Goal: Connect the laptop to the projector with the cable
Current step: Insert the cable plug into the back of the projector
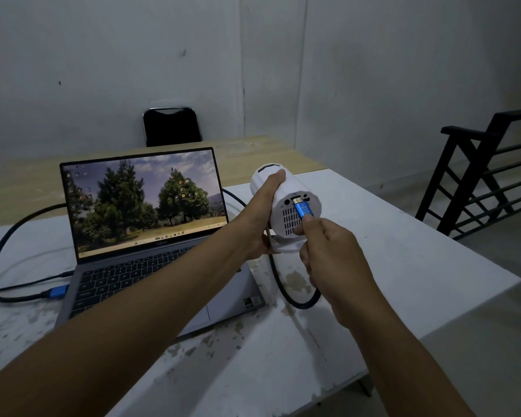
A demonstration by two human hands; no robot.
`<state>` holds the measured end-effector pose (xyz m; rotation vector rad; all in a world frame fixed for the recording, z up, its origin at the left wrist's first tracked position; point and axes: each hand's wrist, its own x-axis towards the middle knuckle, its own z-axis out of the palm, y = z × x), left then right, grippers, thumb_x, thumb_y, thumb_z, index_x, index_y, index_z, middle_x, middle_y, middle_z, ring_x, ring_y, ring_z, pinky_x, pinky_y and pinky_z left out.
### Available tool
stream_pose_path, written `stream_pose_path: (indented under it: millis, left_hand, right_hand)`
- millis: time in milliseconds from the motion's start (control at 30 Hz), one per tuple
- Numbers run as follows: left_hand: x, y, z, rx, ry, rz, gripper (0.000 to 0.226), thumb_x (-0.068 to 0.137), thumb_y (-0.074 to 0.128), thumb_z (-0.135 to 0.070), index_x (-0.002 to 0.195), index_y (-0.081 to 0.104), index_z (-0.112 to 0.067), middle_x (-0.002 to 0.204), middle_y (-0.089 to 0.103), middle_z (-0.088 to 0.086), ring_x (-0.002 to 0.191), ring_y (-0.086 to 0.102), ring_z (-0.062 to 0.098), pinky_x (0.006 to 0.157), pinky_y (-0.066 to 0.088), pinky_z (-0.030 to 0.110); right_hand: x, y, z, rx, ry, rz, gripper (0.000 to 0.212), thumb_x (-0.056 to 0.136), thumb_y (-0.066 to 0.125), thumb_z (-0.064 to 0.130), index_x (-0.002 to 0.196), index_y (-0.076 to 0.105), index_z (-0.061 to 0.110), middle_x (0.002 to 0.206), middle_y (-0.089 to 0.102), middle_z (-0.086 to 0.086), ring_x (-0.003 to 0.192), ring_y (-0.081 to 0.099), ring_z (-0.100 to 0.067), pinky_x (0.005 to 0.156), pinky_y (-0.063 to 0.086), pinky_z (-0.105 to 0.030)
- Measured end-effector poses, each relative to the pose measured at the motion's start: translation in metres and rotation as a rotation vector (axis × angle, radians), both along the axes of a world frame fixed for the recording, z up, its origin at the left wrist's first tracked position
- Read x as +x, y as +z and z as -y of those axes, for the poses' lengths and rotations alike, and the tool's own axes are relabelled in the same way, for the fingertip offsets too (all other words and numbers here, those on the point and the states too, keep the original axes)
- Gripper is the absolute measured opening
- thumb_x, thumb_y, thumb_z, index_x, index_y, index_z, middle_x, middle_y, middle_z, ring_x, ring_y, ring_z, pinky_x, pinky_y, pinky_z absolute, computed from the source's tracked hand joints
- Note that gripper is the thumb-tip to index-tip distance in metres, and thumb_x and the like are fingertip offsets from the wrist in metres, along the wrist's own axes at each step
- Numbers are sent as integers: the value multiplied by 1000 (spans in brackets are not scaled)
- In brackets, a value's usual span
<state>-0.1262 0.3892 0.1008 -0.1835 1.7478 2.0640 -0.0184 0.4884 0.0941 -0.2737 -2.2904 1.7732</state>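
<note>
An open grey laptop (151,236) sits on the white table (403,266), its screen lit with a tree picture. A blue plug (56,291) of the dark cable (0,251) sits at the laptop's left side. My left hand (262,215) grips the white cylindrical projector (283,206), whose rear ports face me. My right hand (325,251) pinches the cable's other blue plug (303,209), its metal tip at the slot on the projector's back. The cable loops down below my right hand.
A black chair (172,126) stands behind a wooden table (268,155) at the back. A black metal railing (487,173) stands at the right, beyond the white table's edge. Grey walls close the room.
</note>
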Motion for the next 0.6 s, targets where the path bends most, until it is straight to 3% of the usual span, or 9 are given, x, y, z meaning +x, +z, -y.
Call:
stream_pose_path:
  millis: [167, 267, 333, 500, 600]
  left_hand:
    - [3, 2, 1, -6, -1, -15, 69, 79, 56, -78, 101, 70, -13, 96, 72, 10, 95, 67, 28, 101, 52, 48]
    - [5, 4, 2, -20, 0, -29, 68, 80, 54, -78, 99, 70, -15, 95, 74, 8, 97, 68, 28, 101, 52, 48]
    - [5, 5, 2, -22, 6, -30, 69, 80, 54, -78, 104, 70, -15, 99, 75, 8, 101, 69, 28, 101, 52, 47]
    - [7, 5, 2, -13, 19, -33, 66, 81, 55, -77, 101, 69, -16, 100, 75, 9, 103, 69, 28, 100, 53, 47]
    - [7, 5, 3, -14, 11, -40, 65, 81, 55, -77, 98, 70, -16, 95, 76, 8, 99, 70, 28, 102, 52, 47]
  right_hand:
    - [3, 2, -1, -70, 17, -9, 26, 101, 45, 41, 103, 62, 21, 68, 55, 8, 56, 47, -7, 55, 41, -22]
    - [5, 2, -1, -79, -20, -34, 19, 100, 47, 44, 110, 54, 29, 88, 62, 8, 71, 55, -10, 64, 49, -26]
    - [5, 1, -2, -63, -57, -42, 22, 100, 44, 48, 113, 49, 31, 94, 60, 11, 75, 56, -11, 63, 49, -25]
    - [5, 3, -1, -155, -39, 9, 33, 103, 33, 48, 114, 56, 26, 78, 51, 9, 63, 46, -7, 56, 41, -21]
    - [5, 4, -1, -221, -10, 20, 30, 103, 39, 43, 114, 59, 24, 71, 51, 9, 53, 42, -6, 50, 40, -23]
